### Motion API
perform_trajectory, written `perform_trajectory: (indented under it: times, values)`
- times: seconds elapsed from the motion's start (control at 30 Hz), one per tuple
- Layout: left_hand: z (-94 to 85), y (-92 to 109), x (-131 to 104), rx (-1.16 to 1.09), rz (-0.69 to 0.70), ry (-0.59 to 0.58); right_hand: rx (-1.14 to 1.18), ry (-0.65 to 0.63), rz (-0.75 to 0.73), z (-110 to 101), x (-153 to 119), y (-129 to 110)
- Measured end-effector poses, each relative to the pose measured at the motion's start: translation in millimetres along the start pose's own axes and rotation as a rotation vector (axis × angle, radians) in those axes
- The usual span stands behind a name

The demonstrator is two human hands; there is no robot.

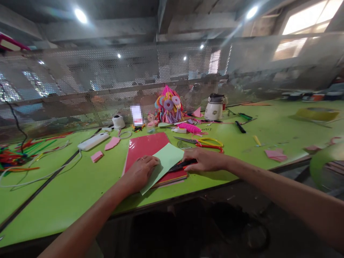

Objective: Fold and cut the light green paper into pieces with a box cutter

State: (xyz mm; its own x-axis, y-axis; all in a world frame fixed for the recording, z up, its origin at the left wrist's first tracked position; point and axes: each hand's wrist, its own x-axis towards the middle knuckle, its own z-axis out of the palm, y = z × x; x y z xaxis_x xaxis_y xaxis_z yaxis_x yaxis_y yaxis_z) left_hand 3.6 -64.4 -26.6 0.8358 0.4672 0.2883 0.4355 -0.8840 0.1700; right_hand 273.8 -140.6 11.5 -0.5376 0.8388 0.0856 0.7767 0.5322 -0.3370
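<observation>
A light green sheet of paper [167, 158] lies slanted across a red folder or stack of sheets [146, 143] on the green table. My left hand [142, 172], wearing a ring, rests with its fingers flat on the left side of the green paper. At the right edge of that sheet, my right hand [200, 160] is closed around a dark scissors-like tool [178, 166] with a bit of red on it. Its exact kind is partly hidden by my fingers. Just beyond lie scissors [209, 142] with yellow and red handles.
Behind stand a colourful tassel bundle [168, 105], a lit phone [137, 115] and a white jug [214, 107]. Pink thread [189, 128] lies near them. Left are a white power strip [93, 141] with its cable and pink paper pieces [112, 143]. A black marker [240, 127] lies right.
</observation>
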Motion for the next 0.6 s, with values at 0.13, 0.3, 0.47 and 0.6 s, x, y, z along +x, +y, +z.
perform_trajectory:
  times: [0.13,0.3,0.47,0.6]
  values:
    - [0.9,-0.2,-0.1,0.008,0.001,0.003,-0.013,-0.016,0.005,-1.3,1.0,-2.0]
    - [2.8,-2.1,-0.6,0.008,0.013,0.025,-0.02,-0.026,-0.017,-1.1,7.4,-6.4]
    - [4.1,-3.3,-0.5,0.011,0.021,0.034,-0.012,-0.026,0.001,-2.4,3.5,-7.8]
    - [4.0,-3.1,0.0,0.029,0.021,0.015,-0.009,-0.038,-0.013,-1.5,8.8,-10.4]
